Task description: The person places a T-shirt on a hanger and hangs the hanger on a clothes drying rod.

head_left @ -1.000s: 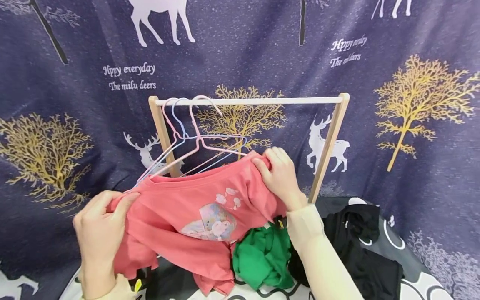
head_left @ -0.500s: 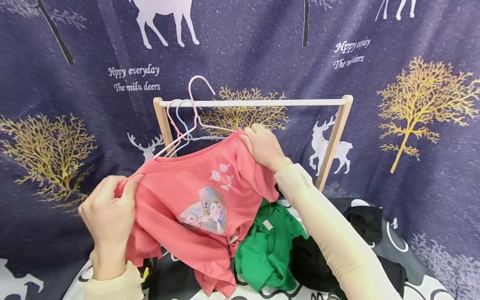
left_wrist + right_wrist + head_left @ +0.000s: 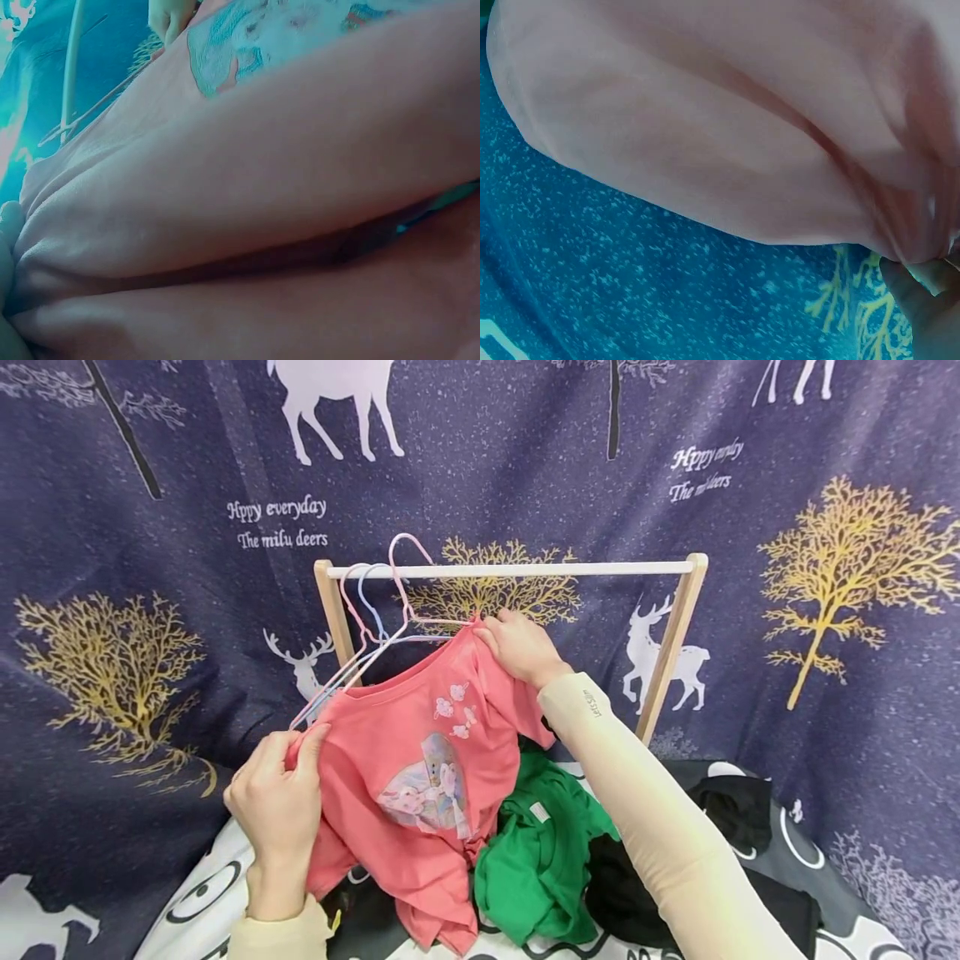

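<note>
A coral T-shirt (image 3: 360,735) with a printed patch on its chest hangs spread between my two hands in the head view. My left hand (image 3: 276,797) pinches its left shoulder, and my right hand (image 3: 521,647) grips the other shoulder. A pink hanger (image 3: 407,606) runs into the neckline, its hook overlapping the white rail (image 3: 525,570) in this view. The left wrist view is mostly folds of the shirt (image 3: 187,187), with fingers (image 3: 9,225) at the left edge. In the right wrist view, a sleeve (image 3: 667,150) fills the top and my right hand (image 3: 934,311) shows low right.
Another pink hanger (image 3: 351,602) and a blue hanger (image 3: 366,597) hang at the rail's left end. Below lie a green garment (image 3: 532,860) and black clothes (image 3: 731,814) on a patterned cover (image 3: 198,893). Behind the rack hangs a dark deer-print curtain (image 3: 525,460).
The shirt and its hanger rose, lifting the hook above the rail, then sank a little. My left hand has moved right, my right hand up and slightly left.
</note>
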The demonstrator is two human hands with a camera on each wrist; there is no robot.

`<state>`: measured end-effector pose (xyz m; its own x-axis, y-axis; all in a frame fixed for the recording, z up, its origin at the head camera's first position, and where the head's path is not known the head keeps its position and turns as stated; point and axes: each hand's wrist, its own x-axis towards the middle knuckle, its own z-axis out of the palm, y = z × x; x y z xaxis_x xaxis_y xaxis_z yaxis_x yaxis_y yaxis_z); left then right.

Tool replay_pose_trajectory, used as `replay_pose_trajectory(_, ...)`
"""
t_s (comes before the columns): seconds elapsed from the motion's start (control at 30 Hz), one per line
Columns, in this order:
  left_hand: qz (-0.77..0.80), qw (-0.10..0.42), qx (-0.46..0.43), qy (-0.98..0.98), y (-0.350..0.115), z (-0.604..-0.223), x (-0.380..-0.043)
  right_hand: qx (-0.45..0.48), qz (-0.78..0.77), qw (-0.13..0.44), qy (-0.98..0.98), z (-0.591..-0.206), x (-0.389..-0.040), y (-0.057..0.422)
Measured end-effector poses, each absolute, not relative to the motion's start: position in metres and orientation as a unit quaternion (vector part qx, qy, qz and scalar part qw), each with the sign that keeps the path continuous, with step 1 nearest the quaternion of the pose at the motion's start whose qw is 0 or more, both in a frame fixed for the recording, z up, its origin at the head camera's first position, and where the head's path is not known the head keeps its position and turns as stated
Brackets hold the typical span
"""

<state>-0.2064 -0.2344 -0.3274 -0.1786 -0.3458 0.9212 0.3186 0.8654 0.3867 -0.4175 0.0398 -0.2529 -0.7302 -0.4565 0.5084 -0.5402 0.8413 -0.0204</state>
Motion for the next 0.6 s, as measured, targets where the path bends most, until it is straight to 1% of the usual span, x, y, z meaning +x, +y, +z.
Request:
replay_pose_trajectory(0.23,-0.253,0.640,-0.004,-0.726,-0.231,-0.348,-0.215,0.258,0.066,0.223,-0.938,-0.263,-0.421,0.041)
replay_pose_trajectory(0.43,-0.252,0.640,-0.016,-0.726,-0.228,-0.357,-0.217,0.264,0.055,0.244,-0.931,-0.271,-0.424,0.044)
replay_pose_trajectory(0.6,-0.256,0.641,-0.016,-0.723,-0.227,-0.362,-0.217,0.268,0.058,0.250,-0.928,-0.274,-0.426,0.044)
